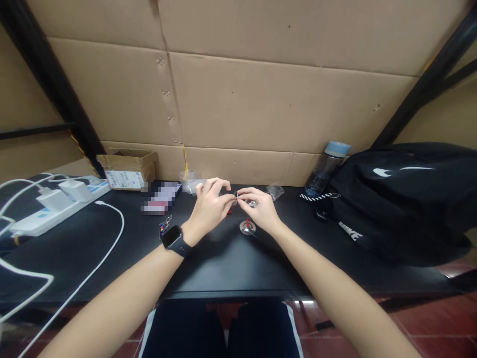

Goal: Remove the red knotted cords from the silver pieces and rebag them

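Over the middle of the black table, my left hand point(214, 199) and my right hand point(260, 206) meet at their fingertips. Thumb and forefinger of each pinch a small thin piece point(236, 198), seen nearly edge-on and too small to name. The other left fingers are loosely curled. Just below my right hand lies a shiny round metal disc point(246, 228) with a red cord or strap at its centre. Another small red item point(229, 213) shows beneath my left fingers, partly hidden. A dark smartwatch point(173, 238) is on my left wrist.
Clear plastic bags point(192, 184) lie behind my left hand, near an open cardboard box point(128, 169). A white power strip point(48, 211) with cables is at left. A water bottle point(326, 169) and black backpack point(406, 204) stand at right. Cardboard point(238, 109) walls the back.
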Tool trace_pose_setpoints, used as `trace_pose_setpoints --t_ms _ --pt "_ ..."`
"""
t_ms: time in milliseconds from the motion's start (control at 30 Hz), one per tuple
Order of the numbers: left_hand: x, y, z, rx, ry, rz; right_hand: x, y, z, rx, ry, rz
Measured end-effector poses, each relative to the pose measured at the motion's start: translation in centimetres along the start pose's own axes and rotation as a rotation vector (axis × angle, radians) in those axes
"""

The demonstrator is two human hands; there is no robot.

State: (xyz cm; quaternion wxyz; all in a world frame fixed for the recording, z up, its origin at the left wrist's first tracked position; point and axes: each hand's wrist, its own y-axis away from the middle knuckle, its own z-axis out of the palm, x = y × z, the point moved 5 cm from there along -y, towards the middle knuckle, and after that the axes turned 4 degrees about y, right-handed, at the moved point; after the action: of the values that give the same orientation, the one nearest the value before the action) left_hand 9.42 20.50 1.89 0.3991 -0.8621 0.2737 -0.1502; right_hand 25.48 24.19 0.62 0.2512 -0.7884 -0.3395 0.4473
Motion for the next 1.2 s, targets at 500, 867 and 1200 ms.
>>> trace_pose_setpoints --t_ms 500,867,1200 --pt "-0.8 -0.3 0.5 -0.092 0.247 -0.089 0.2 -0.3 -0.7 -0.069 0.155 -0.102" --pt "-1.4 0.7 2.8 -0.339 0.188 -0.070 1.1 -0.3 -0.4 -0.145 0.200 -0.095" --pt "-2.0 1.2 4.4 -0.430 0.312 -0.111 1.8 0.5 0.8 -0.329 0.243 -0.074"
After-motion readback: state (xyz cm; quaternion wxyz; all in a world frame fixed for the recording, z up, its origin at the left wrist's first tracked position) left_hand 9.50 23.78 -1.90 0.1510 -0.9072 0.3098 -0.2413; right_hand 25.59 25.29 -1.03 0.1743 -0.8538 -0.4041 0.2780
